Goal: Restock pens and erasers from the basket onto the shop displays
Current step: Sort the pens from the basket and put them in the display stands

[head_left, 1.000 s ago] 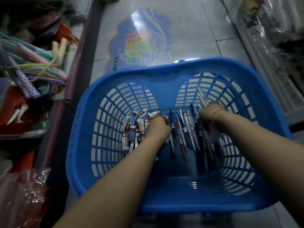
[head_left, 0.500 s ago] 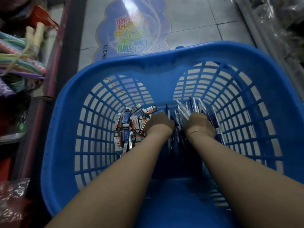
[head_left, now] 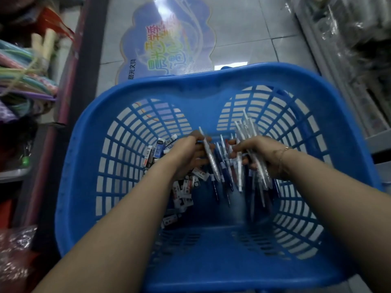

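A blue plastic basket [head_left: 88, 157] stands on the floor below me. Small boxed erasers [head_left: 184, 187] lie heaped in its left part and loose pens [head_left: 224, 166] lie along its middle. My left hand [head_left: 186, 153] is inside the basket and pinches a single wrapped pen [head_left: 211, 159] near its upper end. My right hand [head_left: 258, 157], with a thin bracelet at the wrist, grips a bundle of clear-wrapped pens [head_left: 251, 134] that sticks up past its fingers. Both hands hover just above the pile, close together.
A shelf with coloured tubes and bags [head_left: 23, 77] runs along the left, edged by a dark rail [head_left: 84, 60]. Shelving with clear packets [head_left: 349, 49] lines the right. A blue floor sticker [head_left: 167, 43] lies on the grey tiles beyond the basket.
Both hands have lifted out of the pile. The left hand now holds one pen and the right hand holds a bundle raised higher. The view has tilted a little.
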The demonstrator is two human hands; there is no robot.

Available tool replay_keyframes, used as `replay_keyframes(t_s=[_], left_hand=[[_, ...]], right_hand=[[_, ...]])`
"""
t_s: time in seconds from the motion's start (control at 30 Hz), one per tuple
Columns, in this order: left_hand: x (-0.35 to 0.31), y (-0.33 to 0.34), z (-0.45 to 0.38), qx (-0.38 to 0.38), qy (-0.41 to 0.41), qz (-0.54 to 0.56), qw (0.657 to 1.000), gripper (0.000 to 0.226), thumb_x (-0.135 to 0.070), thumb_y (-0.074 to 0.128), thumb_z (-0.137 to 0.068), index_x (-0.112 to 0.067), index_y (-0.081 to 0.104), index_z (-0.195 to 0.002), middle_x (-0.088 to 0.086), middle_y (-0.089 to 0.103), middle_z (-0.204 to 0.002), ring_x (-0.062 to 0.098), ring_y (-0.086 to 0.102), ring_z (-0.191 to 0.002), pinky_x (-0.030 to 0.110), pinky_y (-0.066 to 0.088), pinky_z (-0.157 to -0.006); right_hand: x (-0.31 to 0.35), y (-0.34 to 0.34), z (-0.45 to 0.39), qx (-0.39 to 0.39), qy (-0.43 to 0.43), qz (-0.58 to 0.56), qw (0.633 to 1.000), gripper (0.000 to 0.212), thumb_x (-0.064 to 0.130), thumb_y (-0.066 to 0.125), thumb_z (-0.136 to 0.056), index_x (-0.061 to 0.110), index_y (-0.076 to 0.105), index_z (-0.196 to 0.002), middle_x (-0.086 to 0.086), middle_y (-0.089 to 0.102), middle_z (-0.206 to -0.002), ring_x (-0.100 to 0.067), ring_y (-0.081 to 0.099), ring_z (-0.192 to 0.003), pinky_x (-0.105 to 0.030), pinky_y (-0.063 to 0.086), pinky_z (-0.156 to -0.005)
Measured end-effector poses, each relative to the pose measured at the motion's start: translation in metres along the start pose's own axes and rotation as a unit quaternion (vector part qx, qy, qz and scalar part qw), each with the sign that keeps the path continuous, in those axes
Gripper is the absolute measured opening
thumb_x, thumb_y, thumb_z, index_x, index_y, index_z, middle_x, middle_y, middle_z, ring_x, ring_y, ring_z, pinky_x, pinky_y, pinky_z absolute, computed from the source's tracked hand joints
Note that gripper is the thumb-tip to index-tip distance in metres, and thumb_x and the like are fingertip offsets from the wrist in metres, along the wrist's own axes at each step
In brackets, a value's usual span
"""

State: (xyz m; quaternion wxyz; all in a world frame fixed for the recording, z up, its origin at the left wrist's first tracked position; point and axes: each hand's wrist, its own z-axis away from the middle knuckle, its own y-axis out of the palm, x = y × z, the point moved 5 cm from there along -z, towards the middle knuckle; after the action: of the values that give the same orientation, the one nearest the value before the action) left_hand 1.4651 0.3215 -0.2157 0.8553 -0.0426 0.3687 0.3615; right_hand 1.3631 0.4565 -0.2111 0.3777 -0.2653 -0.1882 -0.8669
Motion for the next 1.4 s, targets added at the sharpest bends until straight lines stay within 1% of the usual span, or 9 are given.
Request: replay_keyframes(t_s=[0.13, 0.3, 0.43, 0.5, 0.57, 0.7, 0.83, 0.97, 1.4], left_hand=[[0.007, 0.011, 0.008, 0.035, -0.049, 0.094, 0.994, 0.020, -0.015, 0.033, -0.096, -0.006, 0.048, -0.085, 0.001, 0.042, -0.050, 0.011, 0.040, -0.038, 0.020, 0.044, -0.040], [0.022, 0.011, 0.020, 0.035, -0.192, -0.032, 0.980, 0.023, -0.035, 0.033, -0.102, -0.022, 0.048, -0.090, 0.000, 0.044, -0.050, 0.004, 0.030, -0.031, 0.014, 0.024, -0.025], [0.022, 0.034, 0.039, 0.106, -0.253, 0.092, 0.957, 0.054, -0.056, 0.050, -0.090, -0.003, 0.055, -0.081, 0.013, 0.065, -0.066, 0.012, 0.055, -0.042, 0.016, 0.045, -0.038], [0.017, 0.043, 0.039, 0.102, -0.205, 0.144, 0.963, 0.042, -0.039, 0.053, -0.094, -0.007, 0.061, -0.068, 0.007, 0.062, -0.069, 0.015, 0.059, -0.056, 0.022, 0.051, -0.060], [0.010, 0.036, 0.037, 0.038, -0.142, 0.132, 0.980, 0.037, -0.015, 0.044, -0.099, -0.009, 0.054, -0.064, 0.006, 0.058, -0.065, 0.012, 0.059, -0.046, 0.021, 0.051, -0.048], [-0.007, 0.024, 0.029, -0.008, -0.105, 0.292, 0.951, 0.017, -0.005, 0.034, -0.099, 0.004, 0.050, -0.097, 0.018, 0.059, -0.071, 0.023, 0.061, -0.061, 0.032, 0.055, -0.056], [-0.004, 0.005, 0.006, -0.128, -0.035, 0.180, 0.975, 0.013, -0.002, 0.038, -0.097, -0.003, 0.049, -0.089, 0.005, 0.046, -0.063, 0.012, 0.046, -0.043, 0.019, 0.044, -0.038], [0.012, 0.012, -0.006, -0.129, 0.014, -0.227, 0.965, 0.011, -0.015, 0.060, -0.089, -0.005, 0.058, -0.096, 0.006, 0.054, -0.075, 0.015, 0.047, -0.056, 0.024, 0.042, -0.050], [0.006, 0.037, -0.055, -0.163, 0.090, -0.536, 0.823, 0.016, -0.011, 0.063, -0.085, -0.012, 0.049, -0.077, 0.002, 0.045, -0.069, 0.018, 0.047, -0.060, 0.026, 0.037, -0.051]], right_hand=[[0.012, 0.004, 0.019, 0.031, -0.018, -0.046, 0.998, 0.017, 0.006, 0.061, -0.083, 0.005, 0.063, -0.100, -0.004, 0.068, -0.074, -0.008, 0.056, -0.048, -0.015, 0.040, -0.034], [0.037, 0.002, 0.045, -0.142, -0.211, 0.016, 0.967, 0.014, 0.000, 0.071, -0.076, 0.009, 0.066, -0.085, -0.003, 0.066, -0.065, -0.007, 0.062, -0.048, -0.017, 0.044, -0.038], [0.044, 0.027, 0.056, -0.195, -0.313, 0.169, 0.914, 0.012, 0.007, 0.074, -0.076, 0.017, 0.067, -0.077, -0.004, 0.066, -0.071, -0.021, 0.065, -0.066, -0.034, 0.056, -0.062], [0.045, 0.046, 0.062, -0.178, -0.360, 0.289, 0.869, 0.008, 0.010, 0.071, -0.078, 0.012, 0.066, -0.073, -0.005, 0.063, -0.070, -0.028, 0.062, -0.068, -0.035, 0.051, -0.062], [0.045, 0.066, 0.073, -0.116, -0.427, 0.413, 0.796, 0.002, 0.010, 0.068, -0.078, 0.010, 0.068, -0.080, -0.007, 0.064, -0.080, -0.031, 0.062, -0.074, -0.036, 0.049, -0.064], [0.052, 0.063, 0.090, -0.135, -0.499, 0.569, 0.639, 0.034, 0.010, 0.070, -0.074, 0.012, 0.068, -0.108, -0.010, 0.063, -0.116, -0.036, 0.065, -0.073, -0.044, 0.055, -0.056], [0.062, 0.008, 0.066, -0.325, -0.340, 0.405, 0.784, 0.024, -0.001, 0.055, -0.080, 0.013, 0.045, -0.062, -0.005, 0.053, -0.067, -0.020, 0.045, -0.051, -0.022, 0.033, -0.046], [0.011, -0.012, 0.022, -0.263, -0.047, 0.295, 0.918, 0.009, 0.002, 0.058, -0.079, 0.007, 0.054, -0.073, -0.013, 0.061, -0.075, -0.025, 0.059, -0.061, -0.025, 0.045, -0.046], [-0.040, 0.018, -0.027, -0.317, 0.067, 0.342, 0.882, 0.033, 0.019, 0.069, -0.083, 0.010, 0.061, -0.113, -0.011, 0.055, -0.131, -0.029, 0.062, -0.106, -0.035, 0.050, -0.080]])
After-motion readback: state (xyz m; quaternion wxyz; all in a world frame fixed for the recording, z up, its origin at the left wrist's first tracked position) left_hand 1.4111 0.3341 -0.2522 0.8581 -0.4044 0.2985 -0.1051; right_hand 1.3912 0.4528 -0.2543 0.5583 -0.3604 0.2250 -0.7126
